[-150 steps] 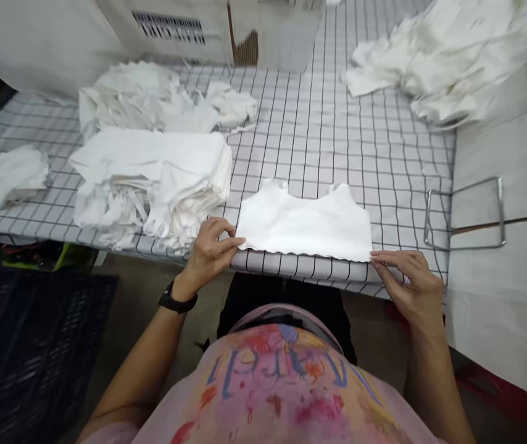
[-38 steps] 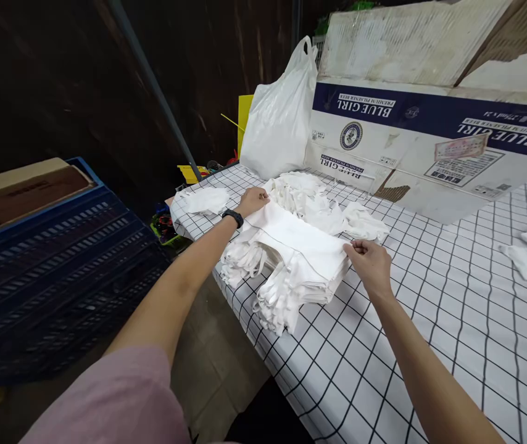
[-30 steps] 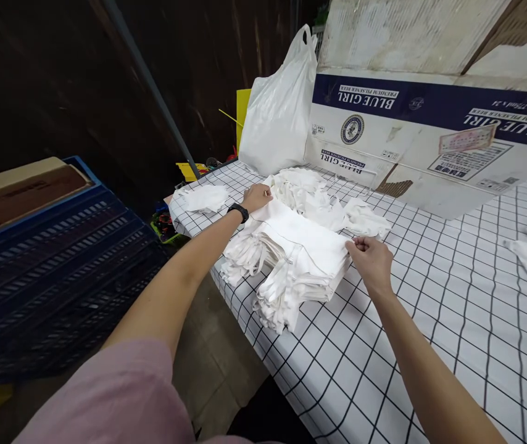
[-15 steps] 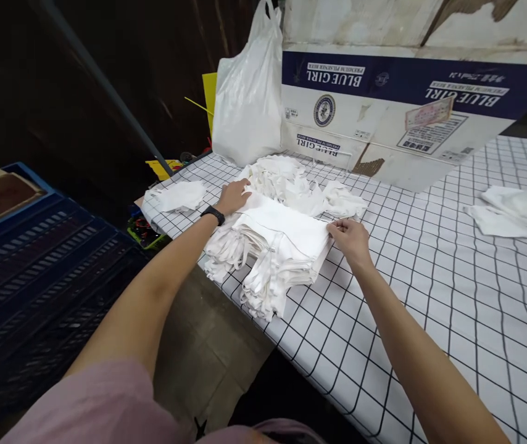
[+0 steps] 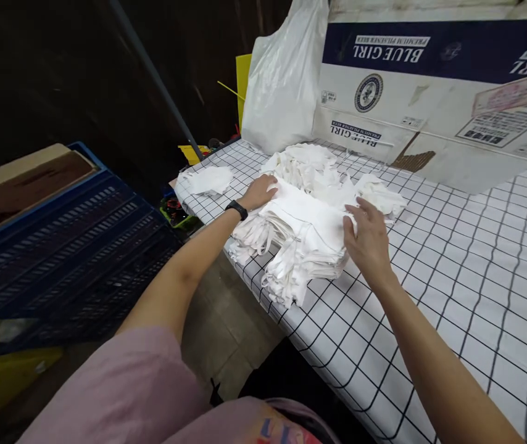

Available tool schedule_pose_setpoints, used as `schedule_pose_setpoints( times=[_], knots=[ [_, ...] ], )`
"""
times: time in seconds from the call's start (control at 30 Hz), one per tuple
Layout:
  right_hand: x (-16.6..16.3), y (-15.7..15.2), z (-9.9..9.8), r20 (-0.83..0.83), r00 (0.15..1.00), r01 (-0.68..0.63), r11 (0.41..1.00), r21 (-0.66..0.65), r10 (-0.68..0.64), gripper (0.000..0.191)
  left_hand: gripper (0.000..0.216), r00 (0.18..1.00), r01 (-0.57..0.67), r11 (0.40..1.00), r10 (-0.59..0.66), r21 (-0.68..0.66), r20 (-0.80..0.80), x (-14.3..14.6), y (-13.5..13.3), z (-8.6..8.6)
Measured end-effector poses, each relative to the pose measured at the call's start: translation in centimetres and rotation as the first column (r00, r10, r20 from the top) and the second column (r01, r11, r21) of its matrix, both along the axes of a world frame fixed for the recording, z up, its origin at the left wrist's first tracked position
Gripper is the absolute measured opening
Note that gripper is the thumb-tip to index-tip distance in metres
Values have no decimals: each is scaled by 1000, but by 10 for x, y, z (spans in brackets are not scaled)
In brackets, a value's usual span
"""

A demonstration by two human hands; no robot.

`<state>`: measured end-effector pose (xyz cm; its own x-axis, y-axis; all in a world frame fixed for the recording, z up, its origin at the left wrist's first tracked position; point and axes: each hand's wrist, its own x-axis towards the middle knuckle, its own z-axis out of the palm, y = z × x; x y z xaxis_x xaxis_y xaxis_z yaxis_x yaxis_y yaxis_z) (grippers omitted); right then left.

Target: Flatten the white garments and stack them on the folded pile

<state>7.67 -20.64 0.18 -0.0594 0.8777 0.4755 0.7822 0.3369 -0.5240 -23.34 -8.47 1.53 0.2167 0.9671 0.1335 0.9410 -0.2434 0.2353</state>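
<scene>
Your left hand (image 5: 260, 192) lies on the far left corner of a neat stack of white, soft-looking fabric garments (image 5: 316, 213), its thumb and fingers slightly parted. Your right hand (image 5: 369, 240) is at the stack's right end, thumb and fingers spread; whether a fingertip presses the cloth there, you cannot tell from this view. The stack sits near the close edge of a table covered in white cloth with a black grid (image 5: 434, 290).

The likeliest trouble is a skewed top layer: if either hand lifts away with cloth caught under a fingertip, the uppermost garment may drag out of line. A push towards you could also send the loose ends over the table edge, since they lie right beside it, and the stack might follow. Behind, a rumpled heap of white cloth (image 5: 307, 165) lies close against the stack, so a stray finger could hook a piece and mix the two.

The stack itself looks thick and bright white, smooth and flat on top, with a thin seam line across it. Its layered edges show on the right, and two bunches of narrow, strap-like ends fan out towards you, with a gap between them.
</scene>
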Motion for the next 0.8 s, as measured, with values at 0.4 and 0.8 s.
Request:
schedule_pose_setpoints(
  times=[0.4, 0.8],
  knots=[
    [-22, -24, -8, 367, 841, -293, 905, -309, 398, 65, 60, 899, 434, 862, -434, -263, 60, 8, -68, 21],
    [2, 6, 29, -152, 923, -385, 842, -378, 353, 56, 54, 915, 400, 906, -404, -143, 1, 55, -39, 49]
  ],
)
